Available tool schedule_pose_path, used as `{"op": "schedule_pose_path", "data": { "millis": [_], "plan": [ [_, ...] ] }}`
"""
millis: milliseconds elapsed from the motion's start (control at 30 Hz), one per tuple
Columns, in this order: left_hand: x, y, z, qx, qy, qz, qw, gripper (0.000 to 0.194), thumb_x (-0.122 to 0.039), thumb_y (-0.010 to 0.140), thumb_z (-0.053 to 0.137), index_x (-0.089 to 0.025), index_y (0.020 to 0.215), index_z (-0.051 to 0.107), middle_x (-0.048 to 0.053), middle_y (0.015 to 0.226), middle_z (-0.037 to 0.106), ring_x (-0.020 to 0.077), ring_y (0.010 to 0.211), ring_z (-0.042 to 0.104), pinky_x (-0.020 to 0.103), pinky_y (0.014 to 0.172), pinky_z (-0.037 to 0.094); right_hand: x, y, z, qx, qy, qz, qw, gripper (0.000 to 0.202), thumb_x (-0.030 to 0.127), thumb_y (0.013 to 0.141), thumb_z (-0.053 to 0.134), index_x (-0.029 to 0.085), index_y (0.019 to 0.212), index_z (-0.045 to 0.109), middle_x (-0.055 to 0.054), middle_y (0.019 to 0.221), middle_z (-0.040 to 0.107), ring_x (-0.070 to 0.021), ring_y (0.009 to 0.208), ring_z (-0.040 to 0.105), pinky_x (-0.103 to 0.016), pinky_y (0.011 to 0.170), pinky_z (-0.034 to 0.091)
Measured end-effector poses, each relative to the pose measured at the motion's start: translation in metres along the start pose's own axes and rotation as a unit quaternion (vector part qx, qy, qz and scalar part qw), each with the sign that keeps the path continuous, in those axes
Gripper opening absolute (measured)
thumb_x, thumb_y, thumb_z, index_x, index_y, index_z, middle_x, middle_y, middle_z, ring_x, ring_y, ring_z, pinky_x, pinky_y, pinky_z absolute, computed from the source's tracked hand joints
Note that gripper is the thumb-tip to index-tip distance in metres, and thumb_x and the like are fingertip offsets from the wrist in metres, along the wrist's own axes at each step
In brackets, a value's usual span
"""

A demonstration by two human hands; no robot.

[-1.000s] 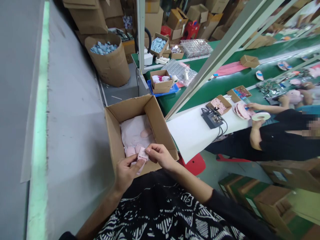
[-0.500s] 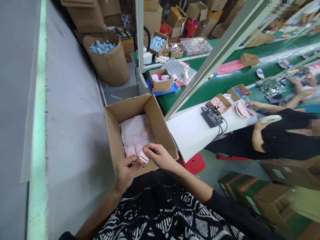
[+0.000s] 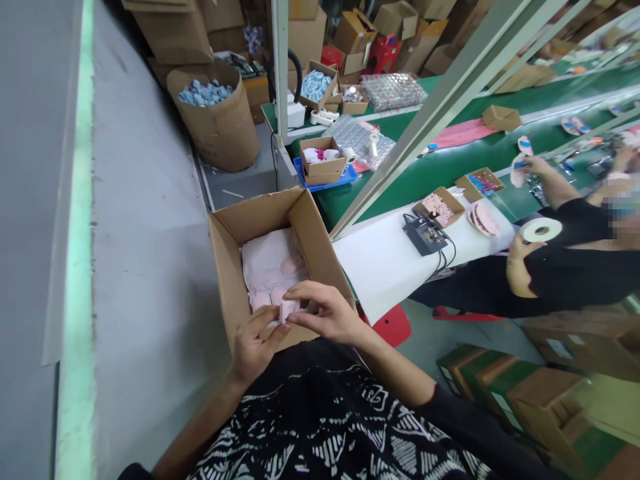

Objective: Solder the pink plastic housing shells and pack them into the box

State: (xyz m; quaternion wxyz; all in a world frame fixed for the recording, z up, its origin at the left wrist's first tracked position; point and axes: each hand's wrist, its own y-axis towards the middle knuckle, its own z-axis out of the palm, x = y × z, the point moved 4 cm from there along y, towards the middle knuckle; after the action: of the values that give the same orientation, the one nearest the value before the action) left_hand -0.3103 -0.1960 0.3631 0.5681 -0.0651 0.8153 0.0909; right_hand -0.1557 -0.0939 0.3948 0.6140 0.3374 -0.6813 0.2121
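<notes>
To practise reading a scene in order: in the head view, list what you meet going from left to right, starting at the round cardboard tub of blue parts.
Round cardboard tub → left hand → small pink part → right hand → black device with cables → stack of pink discs → co-worker's roll of tape.

The person wears a black top (image 3: 345,427) printed with white brush-like stripes and scribbled patterns, filling the view from five to seven o'clock. The right sleeve, toward four o'clock, is plain black and ends at the forearm. Both forearms are bare, as are the left hand (image 3: 255,347) and the right hand (image 3: 325,312), with no rings or watch showing.
</notes>
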Motion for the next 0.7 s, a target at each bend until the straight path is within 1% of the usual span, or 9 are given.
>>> {"op": "schedule_pose_path", "data": {
  "millis": [100,167,233,300,400,433,567,633,700],
  "plan": [
    [0.002,-0.002,0.001,0.012,-0.033,0.008,0.999,0.035,-0.044,0.093,0.063,-0.02,0.116,0.073,0.01,0.107,0.077,0.0252,0.097,0.072,0.034,0.086,0.057,0.003,-0.002,-0.001,-0.018,-0.001,-0.043,0.999,0.03,0.031,0.088,0.075,0.024,0.116,0.07,-0.006,0.105,0.075,-0.0187,0.097,0.068,-0.035,0.086,0.056],
    [0.001,-0.003,0.001,0.017,-0.05,0.032,0.998,0.034,-0.04,0.097,0.058,-0.022,0.122,0.072,0.01,0.115,0.075,0.0255,0.105,0.071,0.035,0.09,0.057,0.005,-0.004,0.001,-0.019,0.007,-0.061,0.998,0.034,0.027,0.088,0.074,0.027,0.122,0.067,-0.005,0.104,0.075,-0.0184,0.098,0.068,-0.036,0.09,0.055],
    [-0.001,-0.002,0.001,0.014,-0.037,0.066,0.997,0.03,-0.032,0.098,0.057,-0.027,0.124,0.071,0.007,0.118,0.075,0.0237,0.108,0.071,0.034,0.092,0.056,0.006,-0.005,0.003,-0.017,0.014,-0.069,0.997,0.038,0.023,0.091,0.071,0.029,0.127,0.063,-0.004,0.105,0.075,-0.0186,0.101,0.066,-0.038,0.092,0.054],
    [-0.004,-0.001,0.0,0.004,-0.014,0.108,0.994,0.034,-0.023,0.097,0.059,-0.031,0.129,0.069,0.006,0.122,0.073,0.0223,0.11,0.07,0.034,0.094,0.057,0.008,-0.005,0.004,-0.022,0.015,-0.071,0.997,0.041,0.021,0.092,0.068,0.03,0.131,0.059,-0.005,0.112,0.072,-0.0191,0.108,0.064,-0.039,0.096,0.053],
    [-0.006,0.0,-0.002,-0.022,0.027,0.158,0.987,0.046,-0.014,0.094,0.062,-0.034,0.134,0.064,0.005,0.128,0.071,0.0221,0.112,0.069,0.035,0.096,0.057,0.008,-0.005,0.005,-0.038,0.022,-0.059,0.997,0.045,0.02,0.091,0.067,0.028,0.134,0.055,-0.009,0.129,0.061,-0.0212,0.122,0.057,-0.04,0.104,0.049],
    [-0.006,0.0,-0.003,-0.031,0.042,0.173,0.984,0.049,-0.012,0.092,0.063,-0.035,0.135,0.063,0.005,0.129,0.07,0.0223,0.111,0.07,0.036,0.096,0.058,0.007,-0.005,0.006,-0.038,0.025,-0.049,0.998,0.045,0.021,0.09,0.067,0.027,0.134,0.055,-0.01,0.131,0.058,-0.0219,0.124,0.055,-0.04,0.105,0.048],
    [-0.008,0.001,-0.005,-0.058,0.087,0.23,0.968,0.061,-0.008,0.087,0.069,-0.04,0.138,0.06,0.004,0.128,0.071,0.0235,0.112,0.069,0.04,0.096,0.058,0.002,-0.005,0.01,-0.005,0.066,-0.005,0.998,0.039,0.031,0.091,0.065,0.024,0.129,0.057,-0.009,0.119,0.057,-0.0202,0.109,0.057,-0.036,0.095,0.05],
    [-0.01,0.003,-0.005,-0.058,0.107,0.253,0.96,0.062,-0.006,0.087,0.069,-0.037,0.14,0.059,0.006,0.126,0.071,0.0237,0.112,0.068,0.04,0.095,0.058,0.0,-0.006,0.011,0.006,0.09,0.009,0.996,0.039,0.036,0.092,0.065,0.023,0.128,0.059,-0.008,0.116,0.059,-0.0197,0.104,0.058,-0.036,0.092,0.05],
    [-0.015,0.004,-0.007,-0.06,0.128,0.278,0.95,0.061,-0.004,0.087,0.068,-0.032,0.14,0.059,0.009,0.124,0.072,0.0234,0.111,0.068,0.04,0.094,0.057,-0.003,-0.006,0.011,0.013,0.103,0.014,0.995,0.041,0.039,0.091,0.066,0.023,0.128,0.059,-0.008,0.116,0.059,-0.0202,0.104,0.057,-0.037,0.093,0.049]
  ]
}}
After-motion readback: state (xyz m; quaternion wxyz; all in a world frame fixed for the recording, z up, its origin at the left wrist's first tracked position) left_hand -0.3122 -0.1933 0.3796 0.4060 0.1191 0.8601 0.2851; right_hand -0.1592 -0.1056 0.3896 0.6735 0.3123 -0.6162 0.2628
